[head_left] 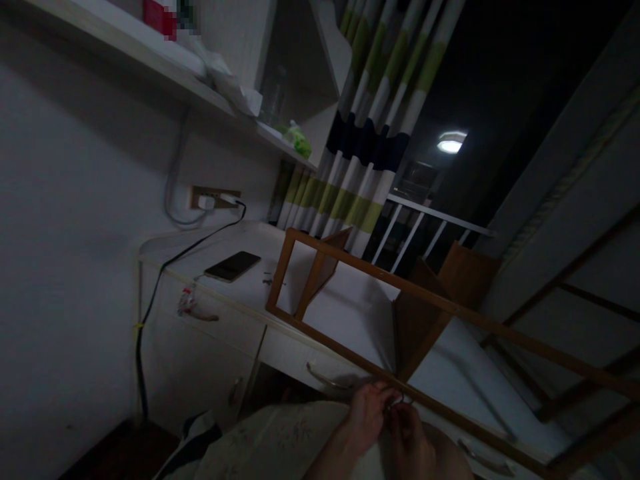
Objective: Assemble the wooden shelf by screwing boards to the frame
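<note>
My left hand [369,412] and my right hand [410,437] meet low in the view, just in front of the near rail of a brown wooden shelf frame [345,355]. The fingers of both are closed in a pinch around a small, thin, dark piece [400,401]. Its kind cannot be made out in the dim light. The shelf frame lies on its side along a white desk [350,307], its cross boards standing up between the long rails. Several tiny dark pieces of hardware [269,281] lie on the desk by the frame's left end.
A smartphone [233,265] lies at the desk's left, near a wall socket [213,198] with plugs and a black cable [195,243] hanging down. A white wall shelf [295,143] juts out above. Behind are a striped curtain [370,153] and a white railing [440,217].
</note>
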### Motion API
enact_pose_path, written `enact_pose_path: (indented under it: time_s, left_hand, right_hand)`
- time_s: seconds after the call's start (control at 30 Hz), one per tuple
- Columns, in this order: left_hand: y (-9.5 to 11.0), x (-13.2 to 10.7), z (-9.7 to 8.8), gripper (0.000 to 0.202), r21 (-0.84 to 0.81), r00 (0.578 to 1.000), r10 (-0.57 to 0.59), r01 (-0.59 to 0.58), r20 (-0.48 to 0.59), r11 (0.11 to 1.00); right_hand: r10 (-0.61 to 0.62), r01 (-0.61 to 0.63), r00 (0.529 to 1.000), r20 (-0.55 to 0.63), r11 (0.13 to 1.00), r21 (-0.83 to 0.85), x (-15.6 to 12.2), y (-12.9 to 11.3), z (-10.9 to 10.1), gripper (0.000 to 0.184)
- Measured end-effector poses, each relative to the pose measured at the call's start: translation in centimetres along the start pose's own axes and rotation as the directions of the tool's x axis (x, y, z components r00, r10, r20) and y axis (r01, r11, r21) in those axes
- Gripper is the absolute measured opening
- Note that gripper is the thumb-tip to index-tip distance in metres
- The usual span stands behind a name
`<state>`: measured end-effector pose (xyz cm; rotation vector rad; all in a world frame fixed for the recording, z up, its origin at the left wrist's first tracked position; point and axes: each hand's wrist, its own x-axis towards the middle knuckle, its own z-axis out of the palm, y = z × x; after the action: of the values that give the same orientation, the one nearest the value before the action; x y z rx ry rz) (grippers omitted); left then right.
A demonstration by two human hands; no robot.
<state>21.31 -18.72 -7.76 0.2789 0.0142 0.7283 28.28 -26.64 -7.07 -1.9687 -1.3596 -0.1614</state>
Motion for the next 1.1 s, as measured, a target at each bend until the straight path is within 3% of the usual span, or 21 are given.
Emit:
enact_pose_path:
  time_s: [0.2,0.33,0.47,0.6,0.9,1.1]
  left_hand:
    - [0.0,0.3,-0.3,0.02,-0.03,0.999,-0.037,0.036,-0.037,0.999]
    - [0.1,0.3,-0.1,0.018,-0.061,0.998,-0.036,0.032,-0.054,0.998]
    - [0.1,0.3,0.0,0.018,-0.094,0.996,-0.047,0.039,-0.075,0.995]
    - [0.2,0.2,-0.3,0.021,-0.116,0.992,-0.049,0.035,-0.114,0.993]
    - [0.7,0.2,-0.2,0.033,-0.129,0.993,-0.091,0.081,-0.071,0.988]
    - [0.7,0.1,-0.1,0.032,-0.123,0.993,-0.114,0.109,-0.035,0.986]
  right_hand:
    - [0.014,-0.014,1.0,-0.01,0.996,-0.088,-0.2,0.0,1.3,0.039]
    - [-0.015,0.027,0.998,0.058,0.977,-0.211,-0.1,-0.4,1.0,0.033]
    - [-0.053,0.114,0.987,0.154,0.899,-0.423,0.1,-2.0,0.0,0.03]
    - [-0.033,0.118,0.986,0.166,0.837,-0.534,0.4,-3.4,-0.5,0.033]
    - [-0.045,0.134,0.983,0.178,0.839,-0.527,1.0,-4.4,-1.0,0.031]
    - [0.003,0.057,0.985,0.173,0.938,-0.342,1.9,-5.0,-1.6,0.024]
